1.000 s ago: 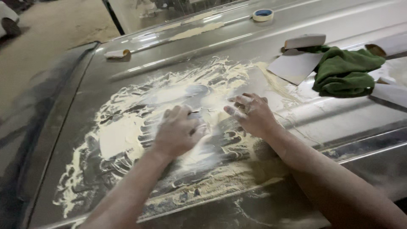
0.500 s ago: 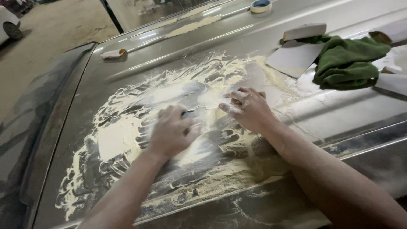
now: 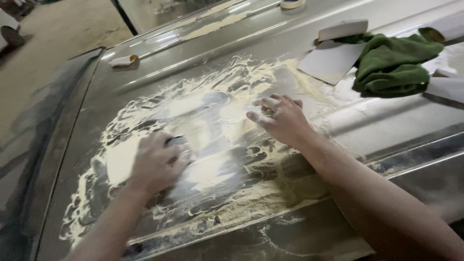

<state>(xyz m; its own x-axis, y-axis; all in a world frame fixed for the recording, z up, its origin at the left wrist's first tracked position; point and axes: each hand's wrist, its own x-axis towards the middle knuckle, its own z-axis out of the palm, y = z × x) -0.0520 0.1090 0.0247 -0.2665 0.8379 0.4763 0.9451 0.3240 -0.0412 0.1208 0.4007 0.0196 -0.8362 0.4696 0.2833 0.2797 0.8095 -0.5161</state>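
**Wet sanding on a grey car panel**

Grey metal fills the head view: a car panel [image 3: 367,140] sloping away from us, smeared with a broad patch of pale yellow slurry [image 3: 212,125] that swirls out from its middle. Beyond the panel's far edge lies a dusty floor.

Our left hand [image 3: 157,164] is closed over a small dark sanding block [image 3: 176,141], of which only a corner shows past the knuckles. It sits on the near left part of the slurry, pressed to the metal, and it is blurred. Our right hand [image 3: 280,118] lies open and flat, fingers spread and pointing left, on the patch's far right part. The two hands are apart, with a bare shiny strip between them. The block lies to the left of and nearer us than the right hand, so the left hand alone has it; we cannot tell its long axis.

Well off to the right a green cloth [image 3: 391,67] is bunched beside a grey sheet [image 3: 328,63] and a pale block [image 3: 343,29]. A tape roll [image 3: 290,4] rests at the top edge
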